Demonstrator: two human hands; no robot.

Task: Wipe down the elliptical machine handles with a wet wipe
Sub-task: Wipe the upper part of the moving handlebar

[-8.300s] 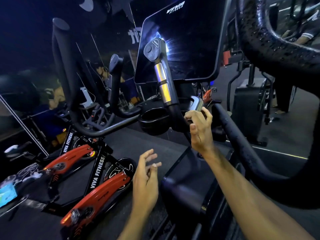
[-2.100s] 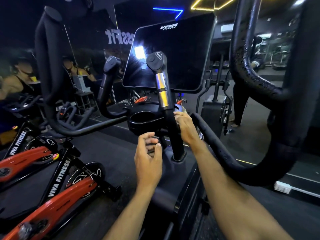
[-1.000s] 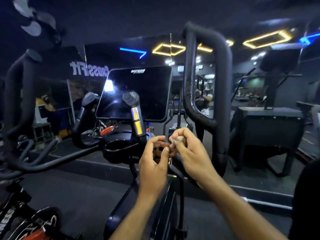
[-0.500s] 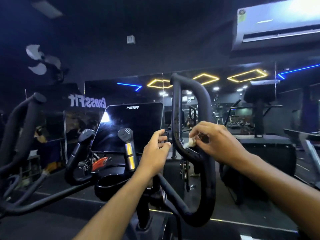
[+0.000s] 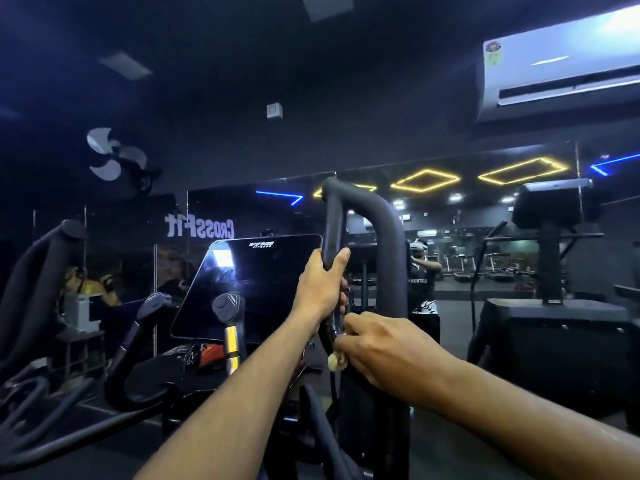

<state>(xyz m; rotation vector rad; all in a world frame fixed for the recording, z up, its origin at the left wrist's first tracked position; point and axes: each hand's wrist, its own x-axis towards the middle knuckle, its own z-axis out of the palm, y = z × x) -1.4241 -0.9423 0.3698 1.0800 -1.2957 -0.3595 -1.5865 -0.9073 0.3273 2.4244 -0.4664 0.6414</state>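
Both hands were on the looped black elliptical handle (image 5: 388, 230) at centre frame. The right hand (image 5: 384, 351) pinched a small crumpled wet wipe (image 5: 336, 362) against the handle's inner tube, low down. Just above it, the left hand (image 5: 320, 289) gripped that same tube, thumb up. Left of the handle stood the dark console screen (image 5: 249, 289), with a short grip with metal sensor bands (image 5: 231, 337) before it.
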